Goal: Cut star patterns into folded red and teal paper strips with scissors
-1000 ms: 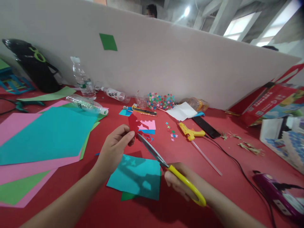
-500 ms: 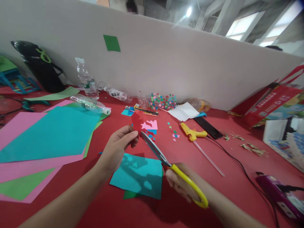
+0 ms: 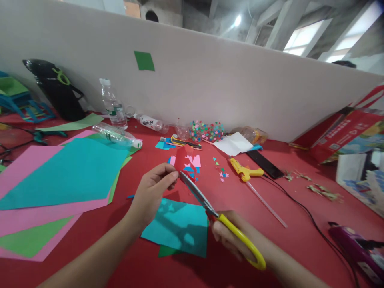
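Observation:
Between the thumb and fingers of my left hand (image 3: 156,186) is pinched a small piece of red paper (image 3: 183,157), which blends into the red tabletop. My right hand (image 3: 229,236) grips the yellow handles of a pair of scissors (image 3: 199,196). The blades point up and left, with their tips beside my left fingertips at the paper's lower edge. Below the hands lies a turquoise paper sheet (image 3: 180,228), shaded by them, with green paper (image 3: 168,251) showing under it. Pink and blue paper scraps (image 3: 195,161) lie just behind the red piece.
Large coloured sheets (image 3: 72,168) spread on the left, with a plastic bottle (image 3: 115,136) on top. A yellow glue gun (image 3: 244,170) with a cord, a phone (image 3: 264,163) and a purple power strip (image 3: 357,252) lie to the right. A white partition (image 3: 210,76) stands behind.
The red paper has turned in my left fingers and now shows further right, over the scissor blades. My head view has shifted slightly; both hands keep nearly the same place.

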Available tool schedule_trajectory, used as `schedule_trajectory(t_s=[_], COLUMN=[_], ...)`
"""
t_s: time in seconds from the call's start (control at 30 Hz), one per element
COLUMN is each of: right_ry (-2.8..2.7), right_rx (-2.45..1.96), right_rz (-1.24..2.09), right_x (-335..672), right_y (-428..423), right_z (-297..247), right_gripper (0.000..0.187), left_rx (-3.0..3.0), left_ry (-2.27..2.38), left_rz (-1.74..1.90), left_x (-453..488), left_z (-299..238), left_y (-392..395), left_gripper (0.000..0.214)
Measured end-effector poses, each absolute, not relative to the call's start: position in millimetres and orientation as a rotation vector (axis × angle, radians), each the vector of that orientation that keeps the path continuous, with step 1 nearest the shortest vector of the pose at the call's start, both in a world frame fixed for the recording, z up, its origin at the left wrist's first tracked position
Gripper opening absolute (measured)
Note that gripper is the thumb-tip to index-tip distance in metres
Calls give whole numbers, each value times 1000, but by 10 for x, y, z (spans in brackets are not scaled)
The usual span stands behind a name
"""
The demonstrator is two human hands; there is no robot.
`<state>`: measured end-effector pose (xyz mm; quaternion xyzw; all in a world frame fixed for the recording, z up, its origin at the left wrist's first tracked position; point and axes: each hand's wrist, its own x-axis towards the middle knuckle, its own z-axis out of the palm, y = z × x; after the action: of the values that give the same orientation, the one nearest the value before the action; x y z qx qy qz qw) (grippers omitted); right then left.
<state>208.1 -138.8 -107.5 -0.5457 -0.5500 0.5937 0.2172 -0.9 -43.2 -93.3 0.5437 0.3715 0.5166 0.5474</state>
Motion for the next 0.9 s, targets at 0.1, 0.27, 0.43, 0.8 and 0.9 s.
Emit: schedule_trajectory(t_s=[0.1, 0.27, 0.43, 0.8, 0.9], right_ry=[-1537, -1526, -1568, -1471, -1471], right_rx=[-1516, -1495, -1494, -1588, -1587], right_rz=[1648, 1655, 1630, 1648, 1662], right_x=[2078, 2102, 2114, 2111, 2114], right_y=[-1389, -1393, -1385, -1403, -1401], right_z=[-1068, -1101, -1091, -1170, -1156], right_gripper=[47, 48, 51, 50, 49], left_rx=[1295, 1298, 1334, 1390, 1401], left_ry=[882, 886, 905, 939, 936], left_rz=[1210, 1217, 1218, 1190, 1186], left_x=[3, 18, 27, 8, -5], left_z=[-937, -938, -919, -883, -894], left_y=[-444, -456, -460, -443, -433], left_gripper=[12, 14, 16, 15, 15])
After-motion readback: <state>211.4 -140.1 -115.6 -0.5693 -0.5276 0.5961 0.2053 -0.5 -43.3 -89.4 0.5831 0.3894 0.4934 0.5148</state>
